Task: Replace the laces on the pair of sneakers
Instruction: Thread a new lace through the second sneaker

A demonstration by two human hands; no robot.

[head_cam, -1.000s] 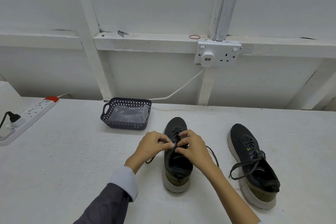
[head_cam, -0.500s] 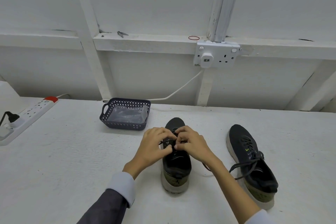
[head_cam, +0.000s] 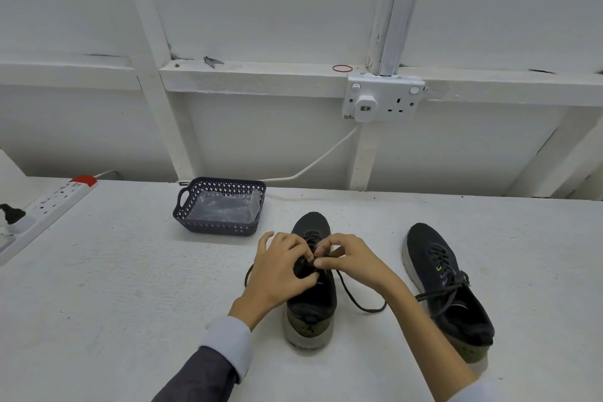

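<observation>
Where the lace [head_cam: 346, 287] sat tucked under the wrist before, it now loops over the desk [head_cam: 130, 287] at four o'clock of the sneaker [head_cam: 311, 307]. Left hand [head_cam: 280, 274] and right hand [head_cam: 354, 261] pinch it above the tongue, directly over that sneaker.

Entry, left arm: a dark charcoal outer sleeve [head_cam: 202, 375] of smooth cloth, lightly creased along its length. Beyond its end showed a broad shirt cuff [head_cam: 228, 341], pale blue-white and softly rounded, which closed at the wrist. The left hand [head_cam: 277, 274] was bare.

Entry, right arm: a pale sleeve [head_cam: 473, 392] of similar light cloth, only a small part in view, ended well above the wrist. The forearm and the right hand [head_cam: 352, 261] were bare.
</observation>
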